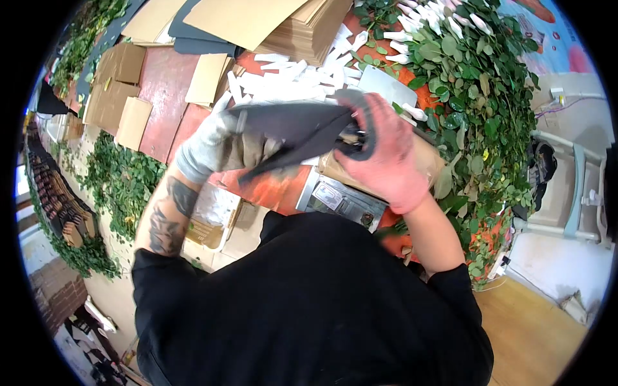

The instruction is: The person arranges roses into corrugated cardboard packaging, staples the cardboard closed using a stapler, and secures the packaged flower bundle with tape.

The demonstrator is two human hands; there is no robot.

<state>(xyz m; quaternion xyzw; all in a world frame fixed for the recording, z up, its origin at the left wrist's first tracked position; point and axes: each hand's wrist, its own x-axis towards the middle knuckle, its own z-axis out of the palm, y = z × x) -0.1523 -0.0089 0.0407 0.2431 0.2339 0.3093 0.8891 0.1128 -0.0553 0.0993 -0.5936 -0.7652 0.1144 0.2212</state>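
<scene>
My left hand (pixel 222 143), in a pale grey work glove, is closed on one end of a folded black sheet (pixel 290 122). The sheet looks like stiff paper or card and stretches across to my right hand (pixel 384 145). That hand wears a pink glove with dark fingertips and is closed round the sheet's other end. A small dark object with a shiny part (pixel 351 137) shows inside its grip; its kind is unclear. Beneath my hands is a red table (pixel 273 192), with a grey metal device (pixel 341 201) near my chest.
Stacked brown cardboard sheets (pixel 309 29) lie at the back beside a pile of white sleeves (pixel 283 80). Leafy stems (pixel 476 96) with white-sleeved heads fill the right side. Leaves (pixel 119 180) cover the left floor, near cardboard boxes (pixel 116 83). A white chair frame (pixel 570 186) stands far right.
</scene>
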